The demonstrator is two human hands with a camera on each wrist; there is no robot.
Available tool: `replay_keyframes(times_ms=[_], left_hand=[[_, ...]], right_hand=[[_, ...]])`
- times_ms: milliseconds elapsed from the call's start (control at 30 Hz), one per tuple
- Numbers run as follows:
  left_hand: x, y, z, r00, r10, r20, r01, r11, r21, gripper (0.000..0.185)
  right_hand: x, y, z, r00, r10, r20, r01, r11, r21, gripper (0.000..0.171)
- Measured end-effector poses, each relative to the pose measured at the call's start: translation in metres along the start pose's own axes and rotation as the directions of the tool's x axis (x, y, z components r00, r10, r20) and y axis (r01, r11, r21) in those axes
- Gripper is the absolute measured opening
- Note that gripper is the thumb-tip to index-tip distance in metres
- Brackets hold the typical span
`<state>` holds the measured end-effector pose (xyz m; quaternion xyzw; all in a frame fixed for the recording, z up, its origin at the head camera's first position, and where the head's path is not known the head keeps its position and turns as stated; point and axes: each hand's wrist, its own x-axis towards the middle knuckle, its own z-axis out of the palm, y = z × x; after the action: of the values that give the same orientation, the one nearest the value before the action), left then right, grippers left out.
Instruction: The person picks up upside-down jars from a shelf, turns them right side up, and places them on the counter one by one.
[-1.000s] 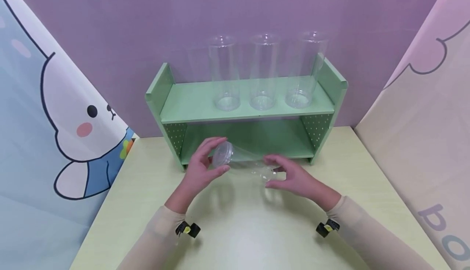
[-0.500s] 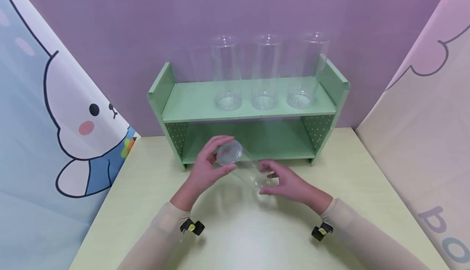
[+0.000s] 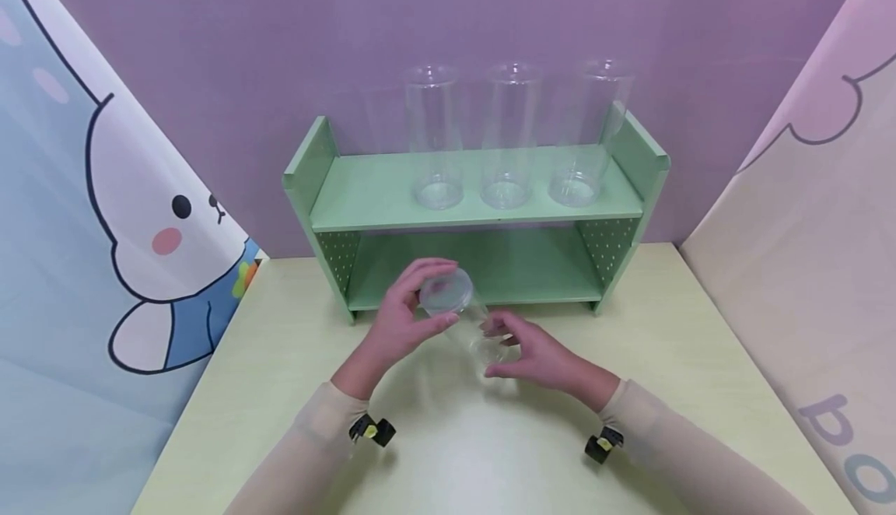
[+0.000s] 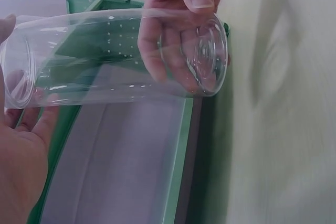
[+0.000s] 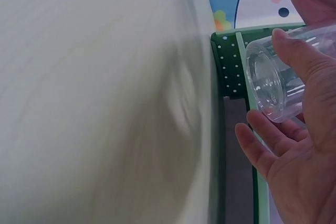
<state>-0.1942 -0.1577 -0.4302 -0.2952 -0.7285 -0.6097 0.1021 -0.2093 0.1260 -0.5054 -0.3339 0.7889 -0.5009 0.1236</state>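
both hands tipped clear jar (image 3: pixel 464 322) upward, before shelf (image 3: pixel 476 211) edge.

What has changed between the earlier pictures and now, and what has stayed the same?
The clear cup, held in both hands, has tipped up: the left hand raised its open end, while the right hand drew its base in towards the person. Neither hand let go. The three clear cups on the green shelf and the table stayed put.

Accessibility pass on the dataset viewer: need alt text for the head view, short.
Two hands hold a clear plastic jar tilted above a pale table: left hand at its mouth, right hand at its base. Behind stands a green shelf with three clear jars upright on top.
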Motion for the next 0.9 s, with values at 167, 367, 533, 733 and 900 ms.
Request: replay_keyframes(times_ms=[167, 367, 533, 733, 900], left_hand=[[0.001, 0.002, 0.002, 1.0, -0.003, 0.011, 0.003, 1.0, 0.0, 0.066], [0.002, 0.002, 0.002, 1.0, -0.002, 0.021, 0.002, 1.0, 0.016, 0.067], [0.0, 0.0, -0.004, 1.0, -0.013, 0.014, 0.012, 0.996, 0.086, 0.067], [-0.009, -0.002, -0.022, 0.999, -0.049, -0.008, 0.05, 0.979, 0.199, 0.067], [-0.017, -0.006, -0.043, 0.997, -0.057, -0.044, 0.066, 0.962, 0.266, 0.065]], right_hand=[[0.001, 0.001, 0.004, 1.0, 0.004, 0.006, -0.004, 1.0, -0.008, 0.076], [0.001, 0.0, 0.007, 0.999, 0.038, 0.009, -0.038, 0.999, 0.0, 0.082], [-0.002, 0.003, 0.006, 0.999, 0.05, -0.007, -0.05, 0.999, -0.008, 0.087], [-0.005, 0.003, -0.004, 0.999, 0.039, -0.016, -0.039, 0.999, -0.027, 0.086], [-0.009, 0.003, -0.013, 0.999, 0.03, -0.03, -0.031, 0.998, -0.055, 0.083]])
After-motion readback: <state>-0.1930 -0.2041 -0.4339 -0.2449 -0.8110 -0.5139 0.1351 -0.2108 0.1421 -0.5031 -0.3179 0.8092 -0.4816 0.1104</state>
